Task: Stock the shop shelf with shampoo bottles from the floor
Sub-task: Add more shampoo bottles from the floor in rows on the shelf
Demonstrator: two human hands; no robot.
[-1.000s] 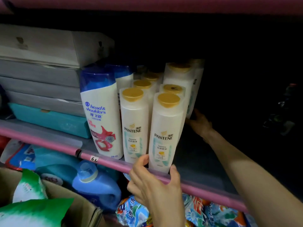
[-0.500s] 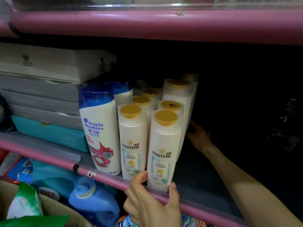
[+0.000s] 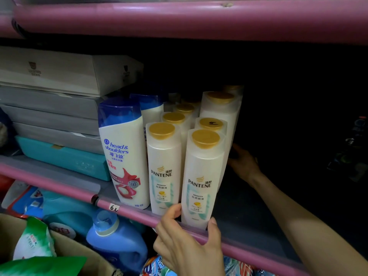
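My left hand (image 3: pixel 187 248) is at the pink front rail of the shelf (image 3: pixel 139 213), thumb and fingers (image 3: pixel 172 213) curled round the base of the front right Pantene bottle (image 3: pixel 203 176), which stands upright at the very front edge of the shelf board. Just to its left stands a second Pantene bottle (image 3: pixel 164 166), also upright, with the two touching or very nearly so. More gold-capped Pantene bottles (image 3: pixel 211 124) line up behind these two in rows running toward the dark back of the shelf, and the rearmost ones are too dim for me to count. Left of the Pantene group is a Head & Shoulders bottle (image 3: pixel 123 152) with a blue cap, leaning slightly, and another blue-capped one (image 3: pixel 152 108) sits behind it. My right hand (image 3: pixel 244 164) reaches deep into the shelf on the right side of the Pantene rows, against or just beside the bottles in the back; in that shadow I cannot tell whether its fingers are curled or straight. On the far left of the same shelf lies a stack of flat boxes (image 3: pixel 59 90) on top of a teal box (image 3: pixel 65 158). Below the rail I see a blue detergent jug (image 3: pixel 115 238) and a cardboard carton (image 3: pixel 65 250) holding green packets (image 3: pixel 33 242).
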